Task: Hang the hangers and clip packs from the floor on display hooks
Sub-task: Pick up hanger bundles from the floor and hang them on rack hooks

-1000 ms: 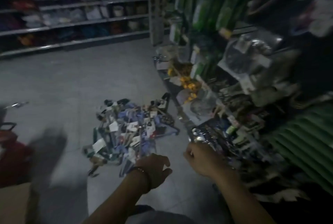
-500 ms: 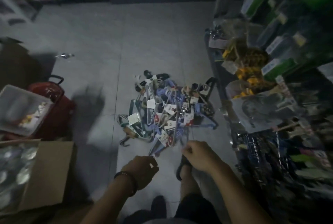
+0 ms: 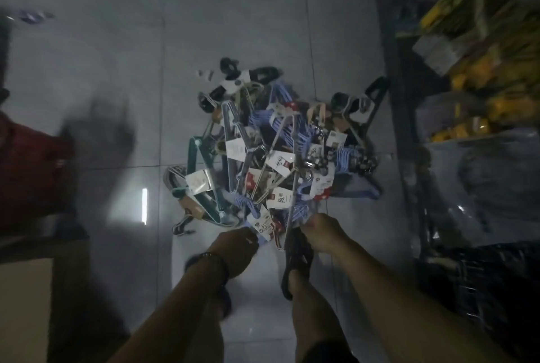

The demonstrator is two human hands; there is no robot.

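The heap of hangers and clip packs (image 3: 271, 152) lies tangled on the floor (image 3: 117, 99) just ahead of both hands, likely why the person stoops to its near edge; the left hand (image 3: 236, 248) curls its grip at a tagged pack (image 3: 263, 226) just past its knuckles, yet blur hides whether it has closed on it. The right hand (image 3: 324, 234) bends its grip beside a thin grey hanger (image 3: 292, 202) at its left; a hold cannot be confirmed; the display rack (image 3: 467, 99) stands off to its right.

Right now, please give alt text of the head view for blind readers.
A pile of hangers and clip packs lies on a grey tiled floor; the person's left hand and right hand reach its near edge. Display shelves stand at right.
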